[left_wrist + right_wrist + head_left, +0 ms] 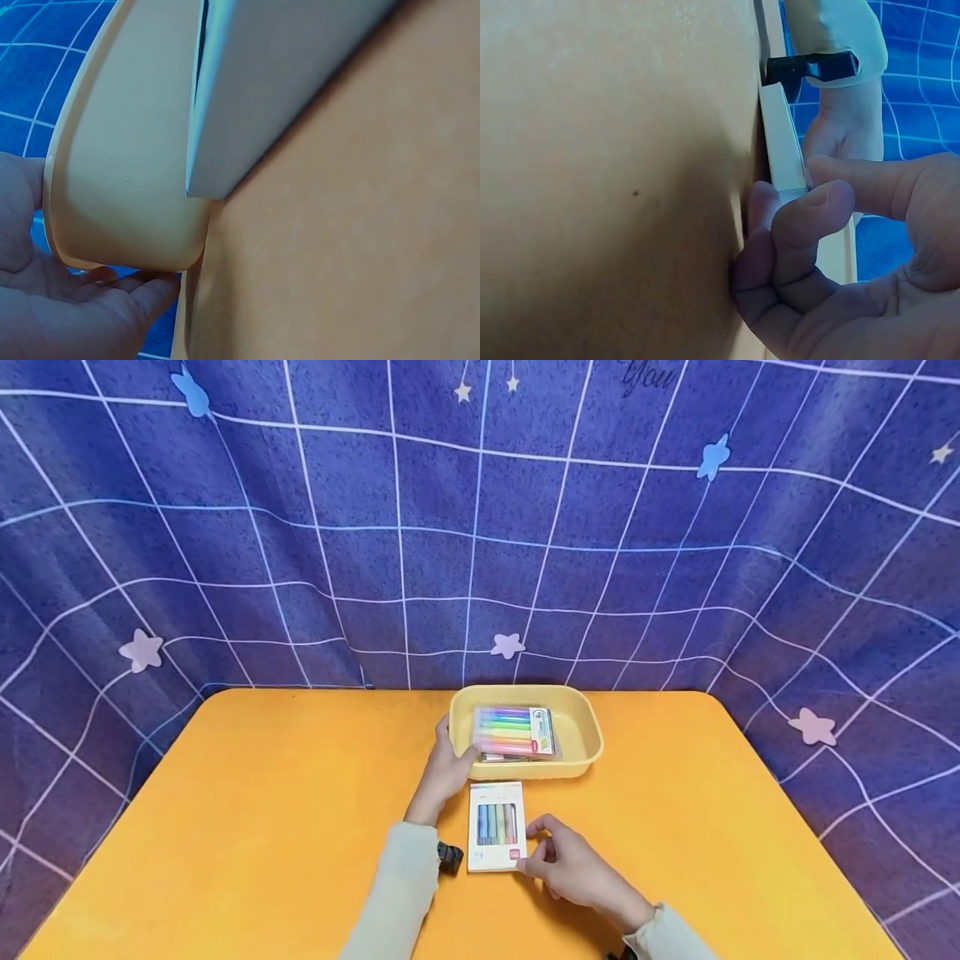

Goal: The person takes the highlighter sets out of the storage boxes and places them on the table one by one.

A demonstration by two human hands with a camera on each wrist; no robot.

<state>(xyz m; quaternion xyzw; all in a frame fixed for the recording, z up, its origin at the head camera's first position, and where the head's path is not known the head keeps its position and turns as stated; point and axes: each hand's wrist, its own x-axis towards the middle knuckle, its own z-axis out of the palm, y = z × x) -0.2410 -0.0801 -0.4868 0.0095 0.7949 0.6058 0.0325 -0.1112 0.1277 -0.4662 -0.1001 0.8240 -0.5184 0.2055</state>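
Note:
A pale yellow plastic basket [577, 735] stands at the far side of the orange table. My left hand [448, 762] grips its left end, with the thumb at the near corner; in the left wrist view the hand [82, 300] curls around that end wall. Just in front of the basket lies a white box of coloured pens [498, 857], several pens showing through its window. My right hand [573, 864] holds the right edge of this box between thumb and curled fingers. Inside the basket lies a clear pack of rainbow-coloured pens [513, 731], over another pack mostly hidden.
The orange table [300, 827] reaches to a blue curtain [420, 560] with a white grid and stars, which hangs behind and at both sides. A black wrist camera [450, 858] on the left wrist sits close to the pen box's left edge.

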